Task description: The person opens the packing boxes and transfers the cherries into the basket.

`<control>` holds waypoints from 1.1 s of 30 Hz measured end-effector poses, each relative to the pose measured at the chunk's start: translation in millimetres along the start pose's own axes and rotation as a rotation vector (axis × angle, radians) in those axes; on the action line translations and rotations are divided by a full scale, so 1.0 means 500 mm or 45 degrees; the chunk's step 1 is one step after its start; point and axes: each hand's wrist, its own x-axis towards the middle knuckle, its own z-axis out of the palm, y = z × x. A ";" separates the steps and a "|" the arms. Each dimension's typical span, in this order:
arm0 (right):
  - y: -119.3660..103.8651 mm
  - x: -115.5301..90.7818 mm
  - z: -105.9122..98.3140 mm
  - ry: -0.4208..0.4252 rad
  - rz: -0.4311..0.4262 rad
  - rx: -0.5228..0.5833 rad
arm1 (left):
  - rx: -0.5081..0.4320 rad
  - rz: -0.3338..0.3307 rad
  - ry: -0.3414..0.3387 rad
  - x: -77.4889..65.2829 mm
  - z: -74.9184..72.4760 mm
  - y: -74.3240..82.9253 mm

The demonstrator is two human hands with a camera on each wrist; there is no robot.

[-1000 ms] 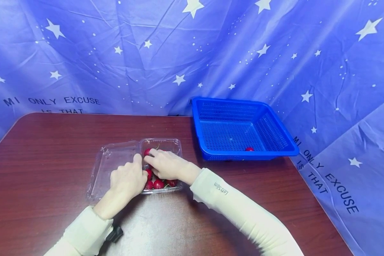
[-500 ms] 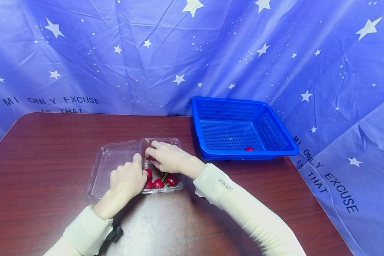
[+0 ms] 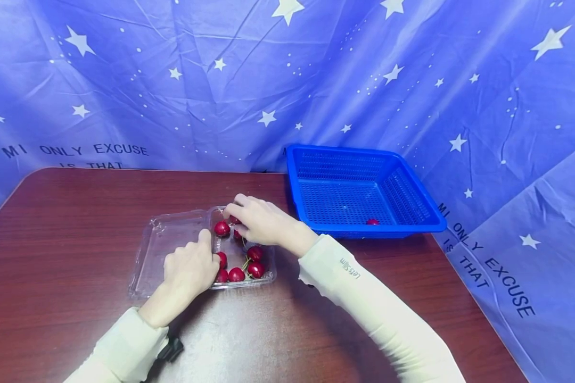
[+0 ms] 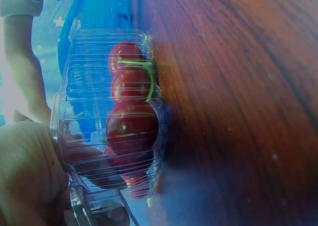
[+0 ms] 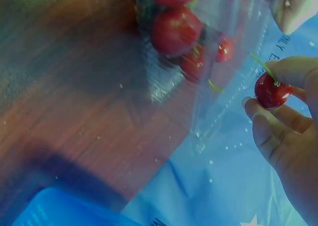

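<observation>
A clear plastic clamshell box (image 3: 244, 285) lies on the table with its lid (image 3: 172, 234) folded out to the left. My left hand (image 3: 190, 271) grips the box's hinge side, fingers reaching inside near the cherries. Low in the box, several red cherries (image 3: 237, 274) with green stems sit along the front and right, and one more cherry (image 3: 222, 229) lies at the back left. Over the back right corner, my right hand (image 3: 268, 223) pinches a cherry (image 5: 272, 91) between thumb and fingers, its green stem pointing up beside the thumb in the right wrist view.
To the right at the back of the table stands a blue perforated basket (image 3: 364, 229), a single cherry (image 3: 372, 222) on its floor near the front wall. A blue star-printed curtain (image 3: 196, 96) hangs behind and to the right of the brown wooden table (image 3: 67, 255).
My right hand has lifted from inside the box and shifted toward its back right corner with a cherry, uncovering other cherries. My left hand has stayed at the hinge side.
</observation>
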 end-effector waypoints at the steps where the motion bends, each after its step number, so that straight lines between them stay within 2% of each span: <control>1: 0.003 0.000 -0.003 0.007 0.004 0.007 | 0.001 0.000 0.000 0.000 0.000 0.000; 15: 0.042 -0.020 -0.051 0.168 0.042 0.009 | -0.005 -0.002 -0.003 0.000 -0.002 0.002; 33: 0.109 -0.054 -0.094 0.177 0.184 0.024 | -0.012 -0.008 -0.010 0.001 -0.002 0.003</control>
